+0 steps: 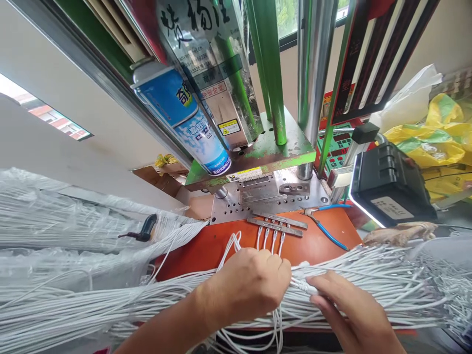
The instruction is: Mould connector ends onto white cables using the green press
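My left hand (250,280) is a closed fist, its fingers wrapped on white cable (295,282) that stretches toward my right hand. My right hand (350,305) pinches the white end piece of that cable between thumb and fingers; the exact shape of the end is partly hidden. Just beyond my left hand, several white cable ends with small plugs (274,235) sit in a slotted metal fixture (277,224). Their cables pass behind my left hand and hang below it. Under both hands lies a thick bundle of white cables (368,280).
Behind the fixture stands a press with a steel base plate (230,209), and a blue spray can (184,118) is on its green platen (291,156). Blue-handled pliers (326,231) lie on the orange tabletop (206,243). A black box-shaped lamp (393,184) is at right.
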`<state>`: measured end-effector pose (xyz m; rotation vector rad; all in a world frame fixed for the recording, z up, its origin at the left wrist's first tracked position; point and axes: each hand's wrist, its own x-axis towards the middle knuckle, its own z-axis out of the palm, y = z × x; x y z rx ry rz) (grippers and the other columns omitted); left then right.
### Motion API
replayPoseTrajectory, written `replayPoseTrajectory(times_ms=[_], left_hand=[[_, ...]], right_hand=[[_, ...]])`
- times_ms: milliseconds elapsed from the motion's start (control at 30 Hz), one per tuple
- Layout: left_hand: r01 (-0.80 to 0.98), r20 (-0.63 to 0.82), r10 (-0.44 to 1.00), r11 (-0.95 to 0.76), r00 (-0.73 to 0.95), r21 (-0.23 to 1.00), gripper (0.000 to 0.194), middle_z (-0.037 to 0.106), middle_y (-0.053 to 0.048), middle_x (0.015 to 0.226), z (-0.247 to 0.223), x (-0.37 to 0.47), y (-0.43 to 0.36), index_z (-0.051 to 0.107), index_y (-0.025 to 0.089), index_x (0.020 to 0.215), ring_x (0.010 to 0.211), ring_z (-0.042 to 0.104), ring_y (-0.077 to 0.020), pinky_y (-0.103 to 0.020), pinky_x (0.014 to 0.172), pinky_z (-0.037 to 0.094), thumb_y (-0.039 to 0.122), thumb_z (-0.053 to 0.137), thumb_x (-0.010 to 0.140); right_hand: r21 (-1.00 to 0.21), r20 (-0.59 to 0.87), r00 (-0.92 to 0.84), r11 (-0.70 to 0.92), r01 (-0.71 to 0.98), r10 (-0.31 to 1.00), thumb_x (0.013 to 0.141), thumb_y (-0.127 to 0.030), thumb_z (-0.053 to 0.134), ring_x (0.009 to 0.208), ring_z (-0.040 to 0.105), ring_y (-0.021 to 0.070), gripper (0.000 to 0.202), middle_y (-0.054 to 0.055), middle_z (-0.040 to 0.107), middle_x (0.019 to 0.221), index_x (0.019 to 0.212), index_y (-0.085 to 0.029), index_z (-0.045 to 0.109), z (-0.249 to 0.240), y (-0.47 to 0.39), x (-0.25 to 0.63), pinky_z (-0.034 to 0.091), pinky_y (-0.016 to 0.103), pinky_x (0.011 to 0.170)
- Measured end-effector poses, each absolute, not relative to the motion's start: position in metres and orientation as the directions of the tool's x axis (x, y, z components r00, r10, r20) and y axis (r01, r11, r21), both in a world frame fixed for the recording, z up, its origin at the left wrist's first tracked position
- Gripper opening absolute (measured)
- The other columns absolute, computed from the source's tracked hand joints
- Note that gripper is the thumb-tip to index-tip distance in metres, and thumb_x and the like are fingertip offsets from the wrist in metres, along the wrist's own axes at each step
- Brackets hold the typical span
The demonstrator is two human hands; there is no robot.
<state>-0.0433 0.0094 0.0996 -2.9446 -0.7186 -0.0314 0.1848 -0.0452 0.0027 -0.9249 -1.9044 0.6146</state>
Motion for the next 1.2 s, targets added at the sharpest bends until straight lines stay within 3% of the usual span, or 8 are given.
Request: replayPoseTrajectory(times_ms=[233,467,567,633,733,833,967,1200], left_hand=[[0.492,-0.137,0.491,-0.870,0.860,-0.030,0.011,0.063,0.000,0.074,0.111,-0.047,-0.001,0.056,0.018,0.085,0.061,0.059,-0.0191,-0.035,0.043,0.027,0.010,0.055,0.093],[0.505,-0.169,0.486,-0.857,0.857,0.098,0.023,0.065,0.000,0.067,0.125,-0.064,-0.008,0.059,0.019,0.075,0.057,0.061,-0.0165,-0.030,0.045,0.035,0.024,0.059,0.098],[0.596,0.144,0.643,-0.757,0.752,0.270,0.029,0.071,-0.001,0.078,0.142,-0.129,0.010,0.065,0.018,0.090,0.069,0.067,-0.0142,-0.025,0.063,0.053,0.037,0.049,0.106],[0.800,0.597,0.780,-0.475,0.190,0.366,0.041,0.073,-0.007,0.093,0.146,-0.174,0.020,0.063,0.013,0.114,0.081,0.071,-0.0183,-0.032,0.071,0.060,0.044,0.036,0.110],[0.960,0.826,0.497,0.055,-0.265,0.274,0.078,0.048,-0.026,0.152,0.124,-0.190,0.010,0.037,0.003,0.153,0.141,0.047,-0.0401,-0.063,0.114,0.042,0.046,0.067,0.096],[0.962,0.691,0.721,-0.220,0.051,0.158,0.068,0.044,-0.019,0.159,0.072,-0.134,-0.022,0.031,0.014,0.160,0.149,0.040,-0.0308,-0.051,0.122,0.039,0.031,0.061,0.100],[0.865,0.222,0.890,-0.445,0.398,0.232,0.061,0.051,-0.015,0.153,0.016,-0.056,-0.040,0.053,0.019,0.146,0.143,0.046,-0.0350,-0.054,0.116,0.044,0.057,0.058,0.098],[0.812,0.372,0.805,-0.553,0.462,0.186,0.051,0.067,-0.008,0.100,-0.020,-0.050,-0.030,0.064,0.017,0.122,0.086,0.060,-0.0235,-0.038,0.074,0.050,0.060,0.046,0.102]], right_hand=[[-0.983,0.043,-0.444,0.118,0.142,0.895,0.109,-0.042,0.042,0.064,0.053,0.0114,0.037,-0.002,0.056,0.070,0.084,-0.023,0.061,0.012,-0.055,0.182,0.042,0.022,0.059],[-0.980,-0.196,-0.569,-0.183,0.082,0.799,0.105,-0.062,0.040,0.058,0.051,0.0132,0.053,0.000,0.056,0.066,0.078,-0.020,0.059,0.017,-0.051,0.181,0.042,0.027,0.055],[-0.957,0.001,-0.354,0.104,0.272,0.935,0.106,-0.054,0.043,0.081,0.065,0.0187,0.040,0.005,0.069,0.092,0.107,-0.022,0.066,0.003,-0.029,0.196,0.052,0.032,0.074],[-0.814,0.221,-0.277,0.333,0.477,0.935,0.106,-0.047,0.047,0.108,0.064,0.0234,0.034,0.008,0.069,0.118,0.126,-0.024,0.062,-0.011,-0.009,0.204,0.050,0.038,0.094],[-0.520,0.311,-0.411,0.516,0.681,0.857,0.107,-0.032,0.043,0.117,0.058,0.0278,0.031,0.011,0.063,0.133,0.133,-0.022,0.058,-0.027,0.021,0.200,0.049,0.044,0.097],[-0.255,0.227,-0.484,0.531,0.808,0.845,0.104,-0.020,0.045,0.101,0.058,0.0297,0.024,0.011,0.065,0.117,0.119,-0.019,0.063,-0.032,0.043,0.178,0.049,0.044,0.082],[-0.158,0.202,-0.510,0.542,0.825,0.836,0.099,-0.014,0.052,0.096,0.055,0.0322,0.014,0.010,0.064,0.100,0.103,-0.017,0.065,-0.031,0.057,0.148,0.045,0.045,0.080],[-0.363,0.196,-0.467,0.507,0.782,0.862,0.106,-0.020,0.042,0.083,0.061,0.0216,0.018,0.006,0.064,0.092,0.102,-0.019,0.059,-0.032,0.068,0.161,0.049,0.036,0.075]])
